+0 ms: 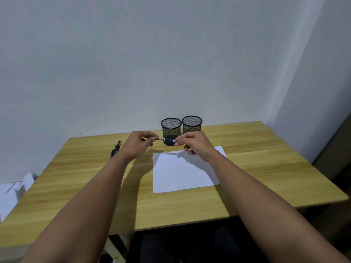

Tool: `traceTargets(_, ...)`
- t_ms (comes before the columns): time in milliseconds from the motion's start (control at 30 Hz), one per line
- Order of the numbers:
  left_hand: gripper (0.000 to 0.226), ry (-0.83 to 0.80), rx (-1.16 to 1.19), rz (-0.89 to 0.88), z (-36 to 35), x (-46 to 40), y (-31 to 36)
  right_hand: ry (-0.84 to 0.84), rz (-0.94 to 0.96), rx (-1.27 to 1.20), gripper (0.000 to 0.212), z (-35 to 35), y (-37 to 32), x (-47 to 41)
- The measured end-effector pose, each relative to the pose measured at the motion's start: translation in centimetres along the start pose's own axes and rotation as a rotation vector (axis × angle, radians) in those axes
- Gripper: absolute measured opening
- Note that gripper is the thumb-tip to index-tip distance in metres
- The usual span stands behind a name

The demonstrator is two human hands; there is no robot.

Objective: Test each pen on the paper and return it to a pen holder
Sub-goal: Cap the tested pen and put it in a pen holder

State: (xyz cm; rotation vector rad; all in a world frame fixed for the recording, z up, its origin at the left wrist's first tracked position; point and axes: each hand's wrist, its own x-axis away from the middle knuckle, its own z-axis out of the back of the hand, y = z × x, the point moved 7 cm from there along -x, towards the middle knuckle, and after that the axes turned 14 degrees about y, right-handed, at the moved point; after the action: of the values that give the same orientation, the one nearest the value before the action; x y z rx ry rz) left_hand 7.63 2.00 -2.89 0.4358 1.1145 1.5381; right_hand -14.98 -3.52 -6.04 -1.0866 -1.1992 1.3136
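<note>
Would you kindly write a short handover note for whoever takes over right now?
Left hand and right hand each pinch one end of a pen, held level above the table.
Paper looks unmarked. Both mesh pen holders look empty. More pens lie at the left.
Done: nothing visible.
Left: test this pen, stow it, then the rest.

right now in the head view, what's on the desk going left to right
spare pens → left hand → held pen → right hand, with the paper below it; behind the hands stand the left holder and right holder.
</note>
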Motion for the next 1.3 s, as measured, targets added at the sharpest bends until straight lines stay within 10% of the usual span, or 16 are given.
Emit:
traceTargets(800, 0.021, 0.024, 0.330, 0.170, -2.7, 0.8, 3.4, -0.135, 0.027, -0.012, 0.026, -2.6, -0.1, 2.6)
traceTargets(1300, 0.022, 0.141, 0.117, -0.001, -1.8, -0.3, 5.3, -0.064, 0.102, 0.052, 0.024, -3.8, -2.3, 1.8)
